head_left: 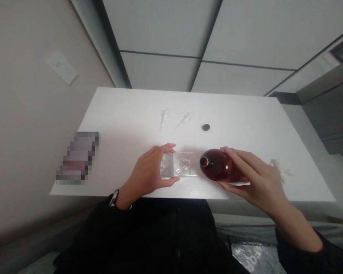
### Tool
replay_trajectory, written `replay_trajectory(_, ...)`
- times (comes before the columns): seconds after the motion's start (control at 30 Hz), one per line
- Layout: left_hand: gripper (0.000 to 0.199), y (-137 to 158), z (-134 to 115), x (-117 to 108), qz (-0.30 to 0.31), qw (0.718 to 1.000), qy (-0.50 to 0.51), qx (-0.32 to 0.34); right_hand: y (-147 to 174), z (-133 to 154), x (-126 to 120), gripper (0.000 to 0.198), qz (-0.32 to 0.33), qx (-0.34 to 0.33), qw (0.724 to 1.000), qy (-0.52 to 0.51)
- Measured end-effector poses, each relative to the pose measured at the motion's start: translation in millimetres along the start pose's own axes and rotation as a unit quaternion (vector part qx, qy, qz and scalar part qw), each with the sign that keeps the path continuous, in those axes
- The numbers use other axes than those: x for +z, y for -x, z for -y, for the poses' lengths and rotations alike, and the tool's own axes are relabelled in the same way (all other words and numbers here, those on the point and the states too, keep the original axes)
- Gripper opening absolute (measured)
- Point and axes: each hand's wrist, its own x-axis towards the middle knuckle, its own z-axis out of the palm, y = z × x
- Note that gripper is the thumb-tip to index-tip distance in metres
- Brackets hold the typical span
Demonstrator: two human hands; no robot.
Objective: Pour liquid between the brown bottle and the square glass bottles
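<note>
My left hand (148, 170) is closed around the left part of a clear plastic case (188, 164), thumb on the near edge and fingers on the far edge. The case lies on the white table (125, 125) and shows two round wells, one partly beneath my hand. My right hand (261, 180) grips a reddish-brown bottle (218, 165). Tilted left, the bottle points its uncapped mouth at the case's right end. No liquid is visible leaving it. A small dark round disc (206, 127), perhaps a cap, lies beyond the bottle.
Two small whitish pieces with thin stems, a left one (162, 118) and a right one (184, 119), lie farther back. A blurred-out phone-like slab (79, 156) rests at the left edge. Some crumpled pale material (281, 169) sits right of my right hand. Panels stand behind the table.
</note>
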Motion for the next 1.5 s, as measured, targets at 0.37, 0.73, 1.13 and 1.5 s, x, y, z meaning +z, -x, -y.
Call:
replay_trajectory(0.37,0.087,1,1,4,-0.019,1.0,-0.002,0.003,-20,7,-16,0.089,0.059,-0.05,0.994,0.081)
replay_trajectory(0.73,0.082,1,2,5,-0.03,0.999,0.002,0.012,-29,7,-23,0.083,0.094,-0.072,0.986,0.116)
replay_trajectory(1.13,0.093,3,4,7,-0.025,0.999,0.021,0.007,-37,9,-31,0.082,0.117,-0.087,0.979,0.142)
replay_trajectory(1.5,0.092,2,0,4,-0.005,1.0,0.029,-0.007,-42,9,-36,0.074,0.128,-0.11,0.974,0.152)
